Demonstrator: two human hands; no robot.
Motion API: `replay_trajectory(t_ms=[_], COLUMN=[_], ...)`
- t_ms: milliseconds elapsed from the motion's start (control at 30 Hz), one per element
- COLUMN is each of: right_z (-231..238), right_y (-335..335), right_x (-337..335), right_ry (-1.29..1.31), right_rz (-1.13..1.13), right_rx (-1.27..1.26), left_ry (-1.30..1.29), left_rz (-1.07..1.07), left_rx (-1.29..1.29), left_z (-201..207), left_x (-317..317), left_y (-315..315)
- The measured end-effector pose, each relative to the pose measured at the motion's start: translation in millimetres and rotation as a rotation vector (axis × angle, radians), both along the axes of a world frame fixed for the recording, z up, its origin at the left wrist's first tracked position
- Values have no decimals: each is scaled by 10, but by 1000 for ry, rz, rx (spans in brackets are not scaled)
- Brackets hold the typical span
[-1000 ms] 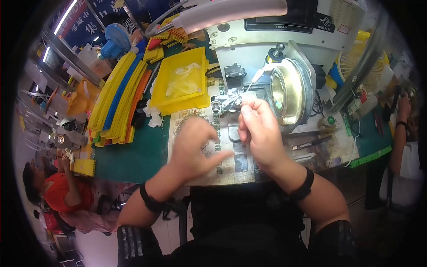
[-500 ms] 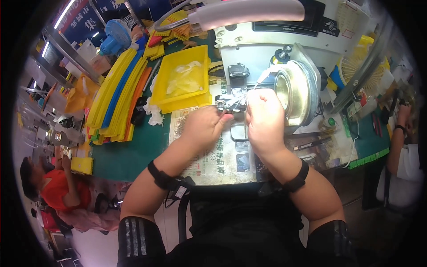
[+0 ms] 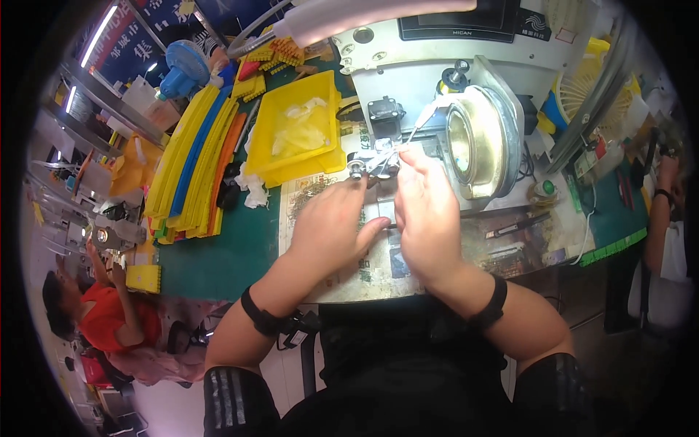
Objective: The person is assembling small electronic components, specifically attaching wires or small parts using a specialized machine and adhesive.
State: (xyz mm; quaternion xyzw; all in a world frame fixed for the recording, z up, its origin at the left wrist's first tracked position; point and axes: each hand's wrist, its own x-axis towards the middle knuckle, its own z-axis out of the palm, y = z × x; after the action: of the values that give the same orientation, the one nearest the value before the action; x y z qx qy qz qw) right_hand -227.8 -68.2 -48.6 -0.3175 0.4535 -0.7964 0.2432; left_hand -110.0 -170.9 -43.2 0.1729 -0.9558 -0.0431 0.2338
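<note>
A small shiny metal clamp-like fixture (image 3: 380, 162), with round knobs at its sides, stands in front of a machine under bright light. At its left my left hand (image 3: 328, 218) is open, the thumb spread away and the forefinger reaching up close to the left knob; its other fingers are partly hidden. Beside the fixture's right end, my right hand (image 3: 428, 215) has its fingers stretched forward, fingertips at the metal. No held thing shows in either hand. Just above the right fingertips a thin white pointed piece (image 3: 426, 120) slants down.
A brass-coloured ring-shaped wheel (image 3: 466, 149) stands close at the right, on the pale machine (image 3: 437, 80). Left of the fixture lie a yellow bin (image 3: 262, 156) and yellow, blue and orange strips (image 3: 186, 167). A lamp (image 3: 378, 18) hangs overhead. Other people work at both sides.
My right hand has loosened from a fist, its fingers now straighter at the fixture. My left thumb has moved down and away from the fixture. The view has shifted slightly.
</note>
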Motion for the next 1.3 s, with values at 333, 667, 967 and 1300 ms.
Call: replay_trajectory(t_ms=[333,667,967,1300], right_z=[-144,-25,-58,49], right_y=[459,510,745,200], right_x=[-13,-85,-93,-231], right_ry=[-210,-445,-215,-637], right_rz=[273,524,531,488], right_rx=[65,216,232,141], left_ry=[218,365,387,360], left_rz=[50,-38,-237,-290], left_rx=[292,510,1265,154], left_z=[211,230,345,405], left_x=[210,147,-22,160], left_y=[21,193,309,250])
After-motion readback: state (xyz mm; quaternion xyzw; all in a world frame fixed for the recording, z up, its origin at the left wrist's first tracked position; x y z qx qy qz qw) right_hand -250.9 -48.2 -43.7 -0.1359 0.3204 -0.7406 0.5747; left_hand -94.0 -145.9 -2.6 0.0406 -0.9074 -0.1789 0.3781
